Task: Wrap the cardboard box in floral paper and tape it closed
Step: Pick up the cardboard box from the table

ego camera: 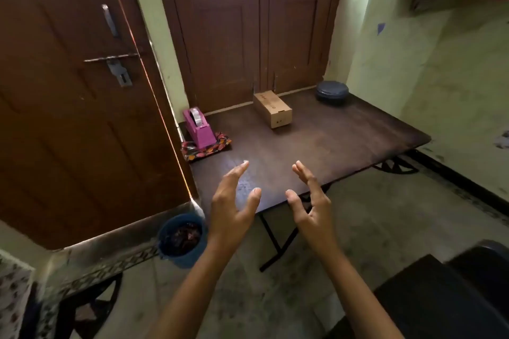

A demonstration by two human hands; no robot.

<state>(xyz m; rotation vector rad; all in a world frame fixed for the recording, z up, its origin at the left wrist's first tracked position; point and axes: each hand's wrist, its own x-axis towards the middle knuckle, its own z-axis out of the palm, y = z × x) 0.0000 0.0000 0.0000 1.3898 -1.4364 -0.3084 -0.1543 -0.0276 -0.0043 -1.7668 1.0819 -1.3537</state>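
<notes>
Box (272,109) unwrapped on desk (344,140); paper (205,147) folded under dispenser (199,126). Left hand (232,201), right hand (309,198) spread, empty. Nothing started.

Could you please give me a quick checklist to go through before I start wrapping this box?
1. Hands free: left hand and right hand are open, holding nothing: ok.
2. Cardboard box closed, alone on the table: ok.
3. Floral paper free to take: it lies folded under the tape dispenser: not ok, lift that off first.
4. Tape loaded: a roll sits in the dispenser: ok.
5. Paper large enough for the box: cannot tell while folded.
6. Room to spread paper: bare table between box and hands: ok.
</notes>
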